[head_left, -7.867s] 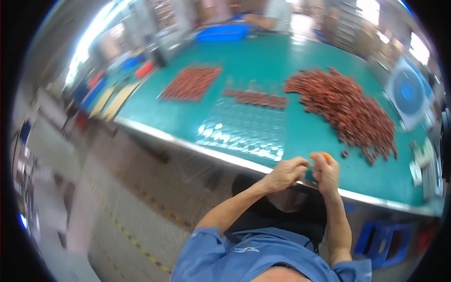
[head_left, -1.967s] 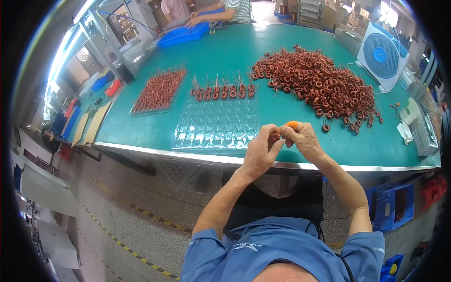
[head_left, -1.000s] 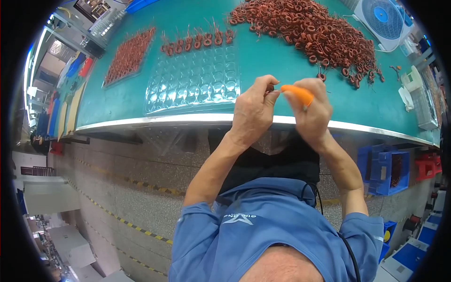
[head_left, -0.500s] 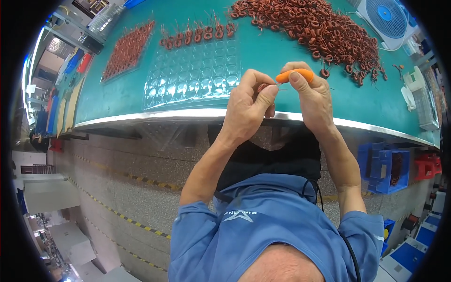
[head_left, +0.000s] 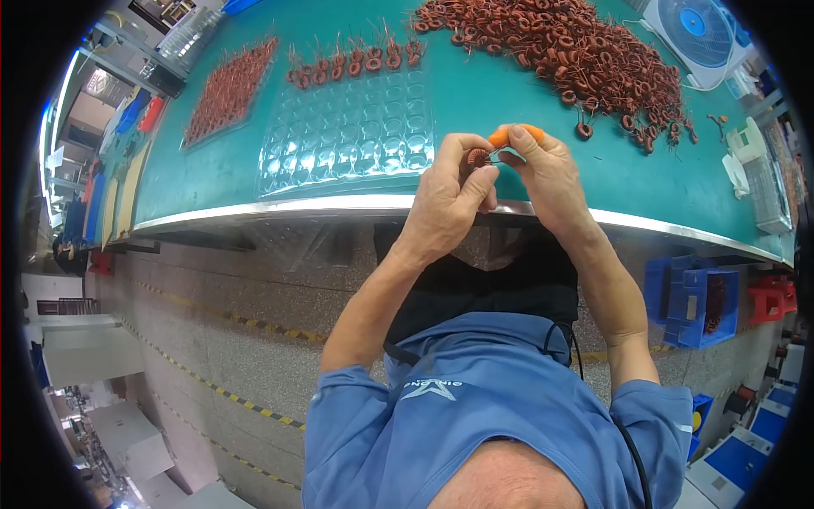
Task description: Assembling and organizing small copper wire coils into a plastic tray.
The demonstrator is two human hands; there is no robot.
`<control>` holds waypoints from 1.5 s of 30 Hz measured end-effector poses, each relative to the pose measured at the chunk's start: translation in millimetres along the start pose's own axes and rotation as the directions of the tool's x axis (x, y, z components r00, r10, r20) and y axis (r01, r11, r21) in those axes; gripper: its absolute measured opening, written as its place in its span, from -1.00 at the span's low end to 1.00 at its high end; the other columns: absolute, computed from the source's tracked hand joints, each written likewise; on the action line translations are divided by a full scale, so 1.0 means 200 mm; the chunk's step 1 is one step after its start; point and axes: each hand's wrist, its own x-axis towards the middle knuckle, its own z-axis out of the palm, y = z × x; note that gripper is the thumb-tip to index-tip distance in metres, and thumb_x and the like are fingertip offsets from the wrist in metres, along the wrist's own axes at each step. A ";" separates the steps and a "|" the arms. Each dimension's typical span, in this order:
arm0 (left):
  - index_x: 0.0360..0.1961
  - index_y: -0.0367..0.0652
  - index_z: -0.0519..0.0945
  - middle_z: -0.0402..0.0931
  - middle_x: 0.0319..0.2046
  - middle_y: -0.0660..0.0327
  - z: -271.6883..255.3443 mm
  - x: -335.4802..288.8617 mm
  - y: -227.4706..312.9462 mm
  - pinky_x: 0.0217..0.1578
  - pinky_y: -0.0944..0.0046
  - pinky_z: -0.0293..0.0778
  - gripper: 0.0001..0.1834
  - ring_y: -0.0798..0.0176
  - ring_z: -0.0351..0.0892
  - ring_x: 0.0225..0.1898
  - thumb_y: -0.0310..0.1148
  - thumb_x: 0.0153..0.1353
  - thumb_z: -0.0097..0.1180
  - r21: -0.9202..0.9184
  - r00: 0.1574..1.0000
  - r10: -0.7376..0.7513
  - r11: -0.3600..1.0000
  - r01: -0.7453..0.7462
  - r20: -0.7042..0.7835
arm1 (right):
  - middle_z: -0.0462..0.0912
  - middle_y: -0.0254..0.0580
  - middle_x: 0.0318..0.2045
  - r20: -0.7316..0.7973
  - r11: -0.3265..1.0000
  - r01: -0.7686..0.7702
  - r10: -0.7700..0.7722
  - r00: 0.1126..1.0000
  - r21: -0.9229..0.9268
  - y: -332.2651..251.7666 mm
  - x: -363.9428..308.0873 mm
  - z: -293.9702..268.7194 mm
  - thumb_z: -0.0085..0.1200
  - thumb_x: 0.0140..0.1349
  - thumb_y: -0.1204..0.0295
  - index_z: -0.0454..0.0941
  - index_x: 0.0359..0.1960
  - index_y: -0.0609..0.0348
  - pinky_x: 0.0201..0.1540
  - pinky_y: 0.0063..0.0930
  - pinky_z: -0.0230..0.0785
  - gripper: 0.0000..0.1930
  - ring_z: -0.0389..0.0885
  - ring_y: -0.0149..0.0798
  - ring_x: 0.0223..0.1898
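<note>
Between the thumb and fingers of my left hand (head_left: pixel 448 193) is a toroidal coil (head_left: pixel 479 158) wound with copper-red wire, its wire leads toward the right. My right hand (head_left: pixel 553 180) is closed round an orange-handled tool (head_left: pixel 527 132). The tool's working end lies close to the coil's leads and is too small to make out. Both hands are over the near edge of the green table (head_left: pixel 475 93). To their left lies a clear plastic tray (head_left: pixel 339 127) with round pockets, its far rows filled with coils (head_left: pixel 356 66) whose leads stand up.
A large heap of coils (head_left: pixel 560 42) covers the far right of the table. At the left lies a filled tray of coils (head_left: pixel 229 93). A white-and-blue fan (head_left: pixel 694 30) stands at the back right. Blue bins (head_left: pixel 695 305) are below the table's right side.
My right hand and the orange-handled tool have moved left, nearer the coil. The coil has turned in my left hand and shows more of its face.
</note>
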 end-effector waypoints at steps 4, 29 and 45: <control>0.02 -0.26 0.31 0.44 -0.49 0.24 -0.03 0.00 0.00 -0.39 0.42 0.42 -0.77 0.41 0.46 -0.48 -0.41 0.41 -0.05 0.044 1.000 -0.022 0.999 0.022 0.000 | 0.61 -0.27 -0.17 -0.076 1.000 0.024 -0.025 0.997 -0.018 0.00 -0.03 -0.01 -0.08 0.42 0.06 0.54 0.02 0.25 -0.07 -0.57 0.39 -0.53 0.53 -0.47 -0.13; 0.05 -0.27 0.42 0.51 -0.50 0.25 0.03 -0.03 0.00 -0.39 0.41 0.45 -0.73 0.43 0.50 -0.47 -0.50 0.34 0.02 0.353 0.955 0.294 0.897 -0.266 -0.028 | 0.54 -0.29 -0.63 -0.048 0.914 0.157 -0.188 0.981 -0.374 -0.10 -0.11 0.05 0.00 0.41 0.20 0.63 -0.40 0.32 -0.59 -0.63 0.26 -0.60 0.47 -0.53 -0.65; 0.00 -0.26 0.49 0.48 -0.52 0.32 -0.07 -0.04 -0.01 -0.52 0.46 0.36 -0.64 0.48 0.47 -0.54 -0.17 0.41 0.01 0.243 0.990 0.031 0.968 -0.065 0.139 | 0.48 -0.41 -0.67 0.020 0.977 -0.034 0.039 0.999 -0.209 -0.02 -0.11 -0.06 0.15 0.32 0.20 0.64 -0.35 0.30 -0.71 -0.68 0.07 -0.66 0.30 -0.60 -0.73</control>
